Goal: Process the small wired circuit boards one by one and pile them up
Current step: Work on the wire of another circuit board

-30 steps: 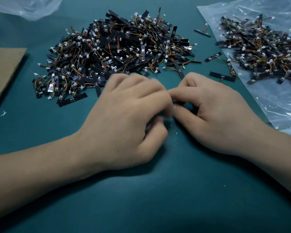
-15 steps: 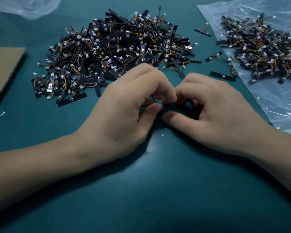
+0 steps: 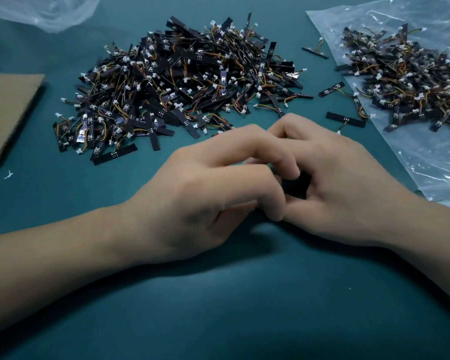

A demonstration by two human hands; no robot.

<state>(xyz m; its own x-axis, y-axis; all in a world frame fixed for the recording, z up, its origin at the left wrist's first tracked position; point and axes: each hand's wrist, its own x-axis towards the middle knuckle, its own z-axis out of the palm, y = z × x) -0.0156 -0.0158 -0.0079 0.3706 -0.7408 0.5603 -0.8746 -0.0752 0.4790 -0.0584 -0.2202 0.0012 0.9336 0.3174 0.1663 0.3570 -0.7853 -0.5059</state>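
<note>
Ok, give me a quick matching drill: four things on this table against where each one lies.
1 large heap of black wired circuit boards
2 smaller heap of black wired boards
3 brown cardboard sheet
4 crumpled clear plastic bag

A left edge
B top-left corner
C on the flat clear plastic sheet, right
D bare teal mat, centre

Pairs: 1-D, 2-C, 3-A, 4-B

Place: electronics assembly workshop
Surface: teal-covered desk point(image 3: 218, 307)
Upper centre: large heap of wired circuit boards point(image 3: 179, 87)
Upper right: second heap point(image 3: 405, 76) on a clear plastic bag point(image 3: 426, 157)
Left edge: brown cardboard point(image 3: 8, 107)
</note>
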